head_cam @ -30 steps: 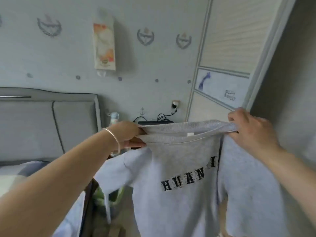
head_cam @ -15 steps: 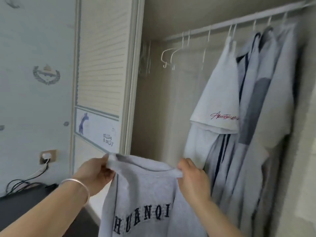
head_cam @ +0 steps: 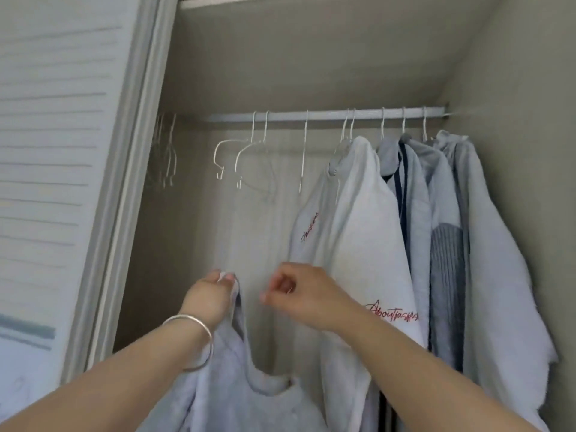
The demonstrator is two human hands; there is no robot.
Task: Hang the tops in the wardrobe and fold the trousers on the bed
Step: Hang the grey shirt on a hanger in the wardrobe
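Note:
My left hand (head_cam: 209,296), with a silver bangle on the wrist, grips the collar of a grey sweatshirt (head_cam: 237,388) that hangs down from it in front of the open wardrobe. My right hand (head_cam: 300,293) is free of the sweatshirt, raised to the right of the left hand with its fingers loosely curled and nothing in them. Above both hands runs the wardrobe rail (head_cam: 327,114). Empty white wire hangers (head_cam: 240,154) hang from its left part.
Several tops hang on the rail's right part: a white one with red lettering (head_cam: 358,232), then grey and striped ones (head_cam: 445,232). The louvred sliding door (head_cam: 56,151) stands at the left. More empty hangers (head_cam: 165,154) sit behind the door edge.
The view has turned from the bed wall to the wardrobe interior. My right hand has let go of the sweatshirt collar, which now hangs from my left hand alone.

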